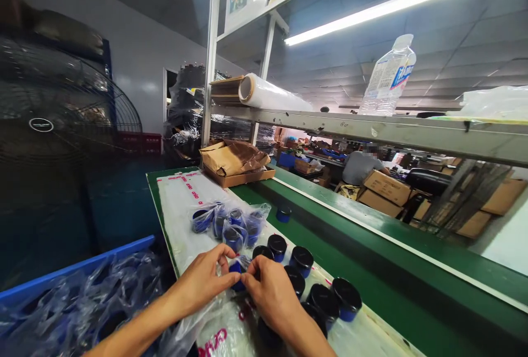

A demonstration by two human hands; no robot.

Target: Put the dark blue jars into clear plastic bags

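Observation:
My left hand (206,277) and my right hand (270,288) meet over the white work surface, fingers pinched on a clear plastic bag (246,261). Just under my fingertips, partly hidden, is a round blue container (236,270) in or against the bag. Right of my right hand stand several short blue containers with black tops, one of them a loose container (346,297). Beyond my hands lie several more in crumpled clear plastic, among them a bagged container (232,237).
A blue crate (124,247) at lower left holds bagged items. Along the right runs a green conveyor belt (330,225) carrying one blue container (283,213). A cardboard tray (243,177) with brown paper stands at the back. A shelf with a bottle (390,79) crosses above; a person sits far behind.

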